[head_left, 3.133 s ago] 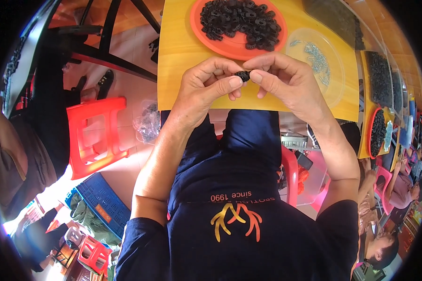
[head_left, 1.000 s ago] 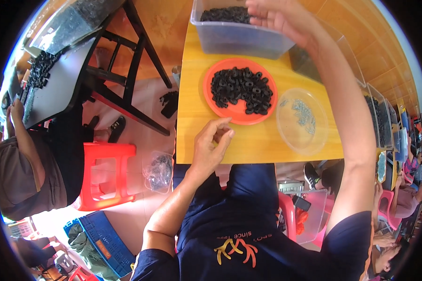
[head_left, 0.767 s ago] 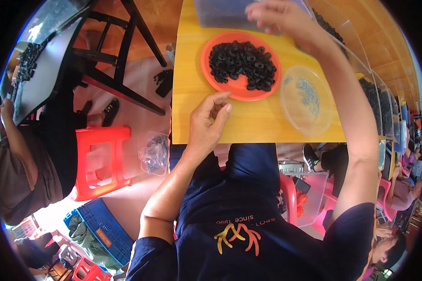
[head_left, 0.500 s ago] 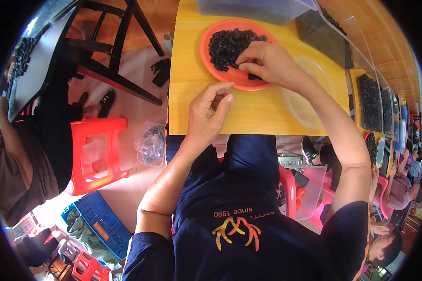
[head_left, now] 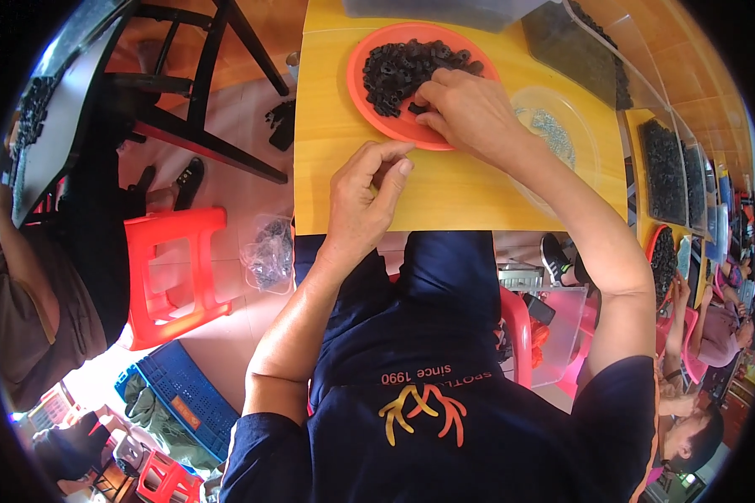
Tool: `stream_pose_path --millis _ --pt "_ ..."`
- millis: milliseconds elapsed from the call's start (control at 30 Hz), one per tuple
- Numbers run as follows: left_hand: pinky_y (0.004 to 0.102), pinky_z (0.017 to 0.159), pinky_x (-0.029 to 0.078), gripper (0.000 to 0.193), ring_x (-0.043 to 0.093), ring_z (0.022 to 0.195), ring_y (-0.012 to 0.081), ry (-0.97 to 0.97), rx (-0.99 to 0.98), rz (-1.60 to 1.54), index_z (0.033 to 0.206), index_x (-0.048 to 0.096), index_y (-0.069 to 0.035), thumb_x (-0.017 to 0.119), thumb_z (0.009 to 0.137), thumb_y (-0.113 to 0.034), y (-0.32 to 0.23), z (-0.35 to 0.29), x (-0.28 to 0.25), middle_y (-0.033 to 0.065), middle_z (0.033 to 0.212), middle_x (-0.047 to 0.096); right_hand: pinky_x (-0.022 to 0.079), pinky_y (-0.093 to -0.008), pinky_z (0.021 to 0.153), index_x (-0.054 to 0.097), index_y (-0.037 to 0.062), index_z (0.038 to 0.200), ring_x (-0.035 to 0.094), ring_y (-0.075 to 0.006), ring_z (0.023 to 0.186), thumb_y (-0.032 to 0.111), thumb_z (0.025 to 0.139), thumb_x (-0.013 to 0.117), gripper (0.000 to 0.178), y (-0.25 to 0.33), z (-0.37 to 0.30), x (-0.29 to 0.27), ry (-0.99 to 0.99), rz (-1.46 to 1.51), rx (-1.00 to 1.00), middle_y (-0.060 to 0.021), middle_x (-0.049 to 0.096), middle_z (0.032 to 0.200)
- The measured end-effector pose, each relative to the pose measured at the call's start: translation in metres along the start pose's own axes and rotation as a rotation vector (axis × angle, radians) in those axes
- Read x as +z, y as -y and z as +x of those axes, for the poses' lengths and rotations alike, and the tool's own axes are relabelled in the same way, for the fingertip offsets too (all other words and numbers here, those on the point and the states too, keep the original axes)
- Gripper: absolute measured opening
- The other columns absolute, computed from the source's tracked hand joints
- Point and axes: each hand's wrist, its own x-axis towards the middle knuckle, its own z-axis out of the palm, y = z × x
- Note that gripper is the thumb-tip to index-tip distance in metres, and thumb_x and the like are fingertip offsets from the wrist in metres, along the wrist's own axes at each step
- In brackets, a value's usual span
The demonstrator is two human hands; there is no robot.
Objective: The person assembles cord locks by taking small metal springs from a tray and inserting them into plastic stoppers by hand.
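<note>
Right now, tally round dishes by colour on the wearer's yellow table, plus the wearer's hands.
Orange dish: 1, holding black parts too crowded to count
Clear dish: 1
Wearer's hands: 2, left hand and right hand
Total: 4

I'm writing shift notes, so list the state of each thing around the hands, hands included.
Red plate: partly filled, bare along near side
Black parts: loose, heaped
Metal bits: loose, scattered
Clear dish: open, partly covered with metal bits
Left hand: half curled, whether empty unclear
Right hand: fingers bent down at the black parts, grip unclear
</note>
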Motion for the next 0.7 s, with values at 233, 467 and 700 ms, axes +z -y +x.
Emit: stream_pose_path --millis 233,467,700 --pt "0.0225 0.073 0.047 0.025 0.058 0.082 0.0089 0.029 -0.098 -0.068 0.119 0.060 0.002 0.058 0.097 -0.009 -0.008 -0.001 -0.004 0.0051 0.097 0.063 0.053 -0.0417 0.072 0.069 0.0025 0.094 0.066 -0.0306 0.088 0.018 0.080 0.070 0.021 -0.001 -0.008 -0.008 0.014 0.172 0.022 -0.0135 0.066 0.090" --pt "0.0227 0.072 0.048 0.026 0.059 0.081 0.0094 -0.031 -0.001 -0.127 0.116 0.060 0.001 0.063 0.090 -0.002 -0.020 0.003 0.006 0.0054 0.098 0.061 0.049 -0.0242 0.073 0.067 -0.0011 0.104 0.061 -0.0076 0.081 0.015 0.090 0.067 0.021 0.014 -0.039 -0.026 0.164 1.149 0.250 -0.0020 0.068 0.088" --pt "0.0229 0.069 0.049 0.021 0.060 0.080 0.0108 -0.010 0.196 -0.018 0.104 0.064 0.000 0.069 0.084 0.003 -0.035 0.002 0.018 0.0064 0.096 0.060 0.047 -0.0190 0.073 0.068 -0.0007 0.105 0.059 -0.0030 0.082 0.011 0.092 0.065 0.018 0.026 -0.069 -0.039 0.110 1.353 0.372 0.0013 0.068 0.090"
